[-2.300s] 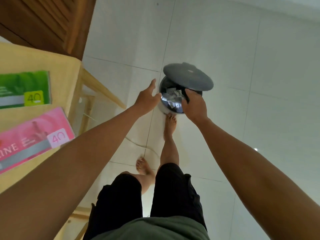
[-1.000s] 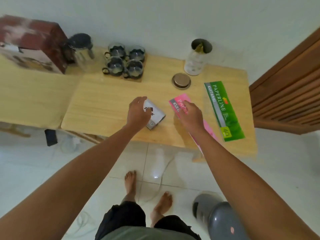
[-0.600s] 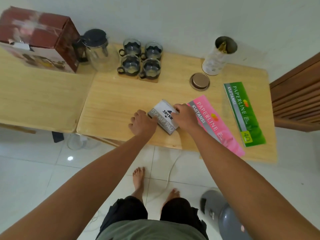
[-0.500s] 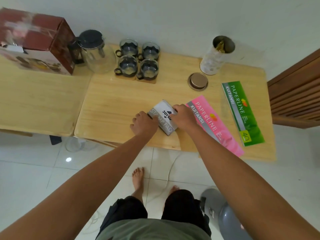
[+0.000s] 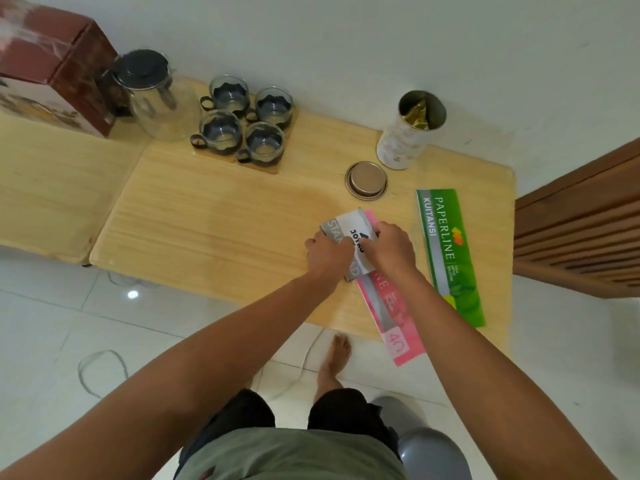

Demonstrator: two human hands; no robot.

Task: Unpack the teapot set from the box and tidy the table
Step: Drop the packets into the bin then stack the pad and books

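A pale wooden surface [image 5: 214, 216] stands against a white wall. The glass teapot [image 5: 157, 98] and four cups [image 5: 242, 124] are already out, upper left of the frame beside the red box [image 5: 52, 67]. At centre right the left hand [image 5: 329, 252] and right hand [image 5: 391, 249] each grip the stamp pad box [image 5: 349, 233], fingers curled on it, atop the pink receipt book [image 5: 391, 303]. That book overhangs the near edge; I judge a careless nudge could tip it to the floor.

Home room: tiled floor [image 5: 41, 327], wooden table [image 5: 214, 216], bare feet.
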